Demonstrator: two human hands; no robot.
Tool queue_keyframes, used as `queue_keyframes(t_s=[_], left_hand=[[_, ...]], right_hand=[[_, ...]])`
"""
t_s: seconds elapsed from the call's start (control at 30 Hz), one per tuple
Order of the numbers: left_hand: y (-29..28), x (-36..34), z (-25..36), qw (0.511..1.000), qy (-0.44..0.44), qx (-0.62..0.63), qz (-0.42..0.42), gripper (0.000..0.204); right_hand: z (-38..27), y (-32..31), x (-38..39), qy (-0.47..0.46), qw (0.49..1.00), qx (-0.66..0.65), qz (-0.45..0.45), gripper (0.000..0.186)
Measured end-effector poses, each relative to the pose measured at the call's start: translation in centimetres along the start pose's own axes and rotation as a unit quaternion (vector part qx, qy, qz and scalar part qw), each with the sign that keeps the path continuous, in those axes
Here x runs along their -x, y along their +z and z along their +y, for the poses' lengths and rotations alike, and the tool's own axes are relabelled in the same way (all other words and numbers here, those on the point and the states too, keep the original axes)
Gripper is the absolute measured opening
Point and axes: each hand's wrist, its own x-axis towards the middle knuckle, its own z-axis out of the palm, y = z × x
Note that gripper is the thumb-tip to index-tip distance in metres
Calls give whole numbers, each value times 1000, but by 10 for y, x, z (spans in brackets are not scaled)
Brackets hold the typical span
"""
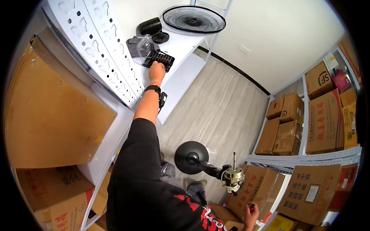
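Note:
My left hand (157,72), with a black band on the wrist, reaches far forward to a white shelf. Its fingers are closed at the near edge of a black tool-bit case (163,59); whatever they pinch is hidden. The case has a raised clear lid (145,45) and rows of small slots. Low on the right, my right hand (251,215) is wrapped round a small red-and-black tool handle (252,208). Beyond that hand stands a fan stand (206,166) with a round black base (191,157) and a bare metal motor (234,178) with its shaft upright.
A round fan grille (194,20), a black motor cover (150,26) and a grey cloth-like item (135,46) lie on the white shelf (179,43). A perforated white rack post (96,50) rises beside my left arm. Cardboard boxes (323,119) fill the right racks; a large carton (54,111) stands left.

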Motion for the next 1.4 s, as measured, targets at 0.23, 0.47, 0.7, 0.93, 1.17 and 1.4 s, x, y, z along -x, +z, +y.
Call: queue_keyframes(t_s=[0.23,0.47,0.7,0.93,1.17,1.4], left_hand=[[-9,4,-13,996,4,51,69,15],[-14,20,-3,996,37,76,-4,24],[-14,21,-8,997,22,73,-29,38],[-16,23,-9,994,44,55,-88,43],[-5,16,-20,996,19,57,-61,42],[-15,23,-2,991,33,133,4,36]], right_hand=[[-6,1,0,-11,1000,-27,8,10],[-7,7,5,-26,999,-31,21,9],[13,-1,15,-17,999,-21,26,11],[14,-1,21,-12,999,-18,26,12],[21,-4,18,-25,999,-18,25,12],[1,1,20,-53,997,25,41,12]])
